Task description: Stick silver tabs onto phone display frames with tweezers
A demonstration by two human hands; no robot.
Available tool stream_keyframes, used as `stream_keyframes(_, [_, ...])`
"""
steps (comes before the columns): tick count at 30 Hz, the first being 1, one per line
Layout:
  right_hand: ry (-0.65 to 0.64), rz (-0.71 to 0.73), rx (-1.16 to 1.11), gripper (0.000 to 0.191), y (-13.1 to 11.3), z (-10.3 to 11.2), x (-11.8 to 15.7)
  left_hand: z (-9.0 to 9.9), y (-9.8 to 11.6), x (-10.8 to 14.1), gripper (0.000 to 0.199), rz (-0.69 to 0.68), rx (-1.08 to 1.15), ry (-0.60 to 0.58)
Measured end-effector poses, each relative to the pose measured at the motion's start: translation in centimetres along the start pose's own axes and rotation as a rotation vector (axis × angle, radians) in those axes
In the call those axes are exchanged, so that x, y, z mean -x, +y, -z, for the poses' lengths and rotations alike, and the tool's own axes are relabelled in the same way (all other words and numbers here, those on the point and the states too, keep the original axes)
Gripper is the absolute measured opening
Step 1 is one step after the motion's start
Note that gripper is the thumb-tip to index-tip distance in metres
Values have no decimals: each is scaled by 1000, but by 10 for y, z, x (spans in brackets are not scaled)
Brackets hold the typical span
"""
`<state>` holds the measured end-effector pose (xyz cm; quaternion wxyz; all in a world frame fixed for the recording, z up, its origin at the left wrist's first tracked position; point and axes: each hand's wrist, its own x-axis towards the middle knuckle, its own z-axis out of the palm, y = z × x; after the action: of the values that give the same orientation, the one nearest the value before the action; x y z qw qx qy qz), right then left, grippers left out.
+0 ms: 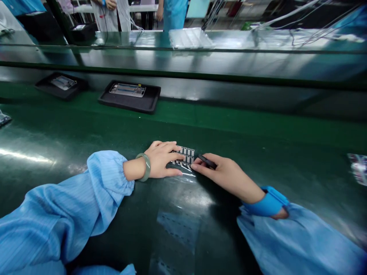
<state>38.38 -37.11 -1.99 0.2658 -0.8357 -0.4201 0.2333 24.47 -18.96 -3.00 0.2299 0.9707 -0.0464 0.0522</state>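
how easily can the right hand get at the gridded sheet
Probably easily: the right hand sits against the gridded sheet, its dark tool at the edge; the left hand covers only part.

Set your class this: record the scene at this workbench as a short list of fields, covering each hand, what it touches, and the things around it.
left hand: lying on a clear sheet of small gridded parts, jade bangle on the wrist
right hand: holding a slim black tool at the sheet's edge
surface: green bench mat
nearby: black tray holding a device frame
beyond: co-worker in a blue smock
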Motion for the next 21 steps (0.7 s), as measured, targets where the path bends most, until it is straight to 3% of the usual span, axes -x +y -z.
stream_keyframes(4, [-93, -53, -85, 35, -3, 6, -7, 0, -1, 0, 48, 0, -1, -7])
stream_keyframes(13, [-82, -58, -214, 46, -4, 9, -9, 1, -1, -1, 48, 14, -1, -22])
stream_keyframes(21, [-117, -3, -175, 38, 4, 5, -9, -1, -3, -1, 49, 14, 2, -9])
